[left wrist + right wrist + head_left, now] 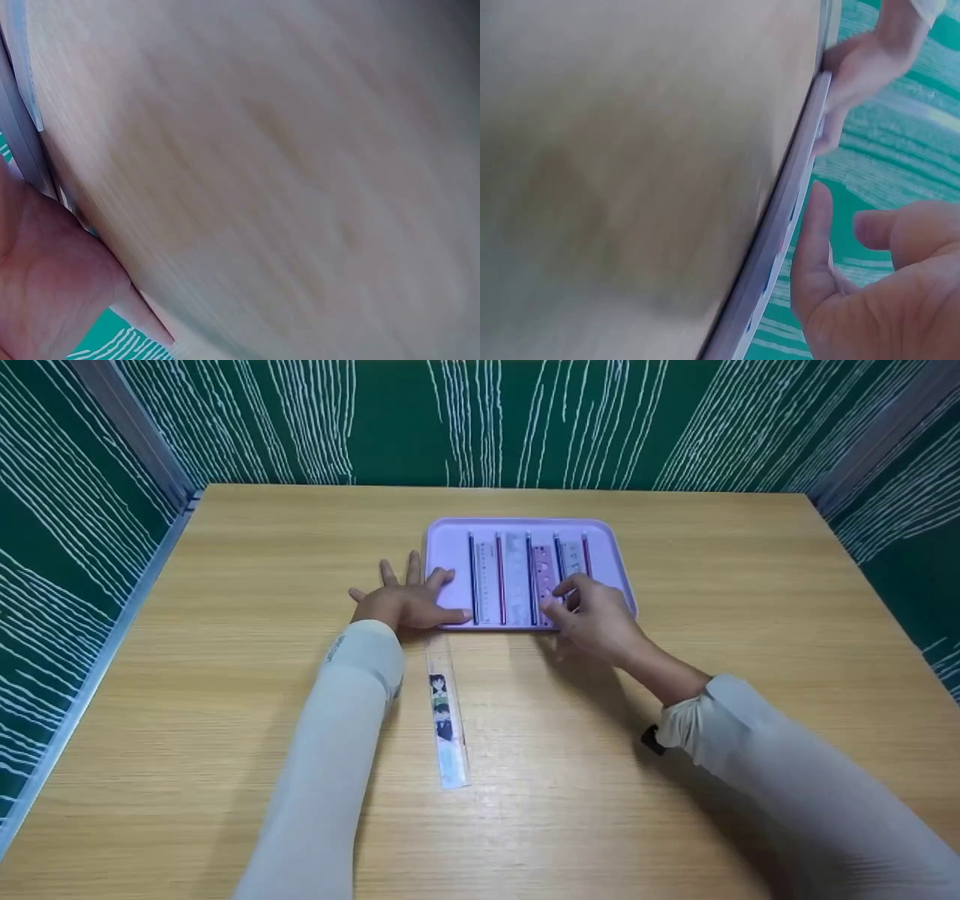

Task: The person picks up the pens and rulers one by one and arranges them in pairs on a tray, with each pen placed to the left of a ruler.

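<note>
A lilac tray (450,544) holds pencils and rulers in upright alternating rows. Among them are a dark blue pencil (473,577), a red pencil (500,577), a clear ruler (516,585) and a pink ruler (543,570). My left hand (409,604) is at the tray's left front corner, fingers spread, thumb and forefinger over the tray. Over the right front part of the tray is my right hand (596,619), fingers bent, thumb overlapping the pink ruler. In the right wrist view its thumb and forefinger are apart with nothing between them.
A clear ruler with cartoon figures (442,720) lies on the wooden table (225,697) in front of the tray, beside my left sleeve (345,720). Green panels with white streaks (390,435) stand behind the table and at both sides.
</note>
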`<state>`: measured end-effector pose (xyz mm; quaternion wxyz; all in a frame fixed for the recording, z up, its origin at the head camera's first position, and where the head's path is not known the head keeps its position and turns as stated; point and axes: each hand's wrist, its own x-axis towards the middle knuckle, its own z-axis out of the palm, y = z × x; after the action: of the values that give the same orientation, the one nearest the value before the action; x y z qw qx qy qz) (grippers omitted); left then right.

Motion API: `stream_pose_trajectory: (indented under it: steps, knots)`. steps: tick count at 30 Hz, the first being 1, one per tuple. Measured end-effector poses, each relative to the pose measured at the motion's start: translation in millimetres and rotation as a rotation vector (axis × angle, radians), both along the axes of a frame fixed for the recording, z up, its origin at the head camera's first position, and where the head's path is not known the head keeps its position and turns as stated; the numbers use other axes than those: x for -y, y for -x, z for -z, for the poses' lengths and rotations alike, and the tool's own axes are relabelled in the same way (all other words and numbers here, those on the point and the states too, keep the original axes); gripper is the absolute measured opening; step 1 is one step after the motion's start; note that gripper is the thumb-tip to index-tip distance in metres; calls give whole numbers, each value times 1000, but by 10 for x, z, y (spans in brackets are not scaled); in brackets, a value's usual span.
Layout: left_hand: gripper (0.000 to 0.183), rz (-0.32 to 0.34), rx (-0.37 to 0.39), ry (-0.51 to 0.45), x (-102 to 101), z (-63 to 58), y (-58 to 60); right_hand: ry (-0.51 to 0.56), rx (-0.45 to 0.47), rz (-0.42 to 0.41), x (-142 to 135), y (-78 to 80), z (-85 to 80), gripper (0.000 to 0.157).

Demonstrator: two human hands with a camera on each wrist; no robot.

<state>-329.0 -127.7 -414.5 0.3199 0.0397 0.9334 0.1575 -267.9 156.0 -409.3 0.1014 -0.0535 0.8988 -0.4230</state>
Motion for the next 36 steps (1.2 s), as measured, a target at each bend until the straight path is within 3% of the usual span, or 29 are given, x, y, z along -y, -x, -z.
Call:
stream_pose_trajectory:
  steps: [4,9,20,25,27,31,36]
  knots:
    - [99,-7,4,-5,-8,-10,1,50,16,-70,101,-133,29,40]
    - [101,1,-2,8,-12,-17,0,-6,-38,-152,244,-304,66,41]
    - [101,3,-8,24,0,-3,-1,-232,-362,-360,561,-639,151,46]
    - [103,3,-10,26,-4,7,-5,-459,-551,-523,674,-817,166,69]
    - [102,8,-11,29,0,18,-4,-527,-543,-595,700,-884,176,84]
    - [100,15,-12,28,7,27,-3,-599,-441,-709,738,-1001,176,107]
    - [101,12,-18,24,1,11,-10,-651,-411,-831,758,-1057,178,117]
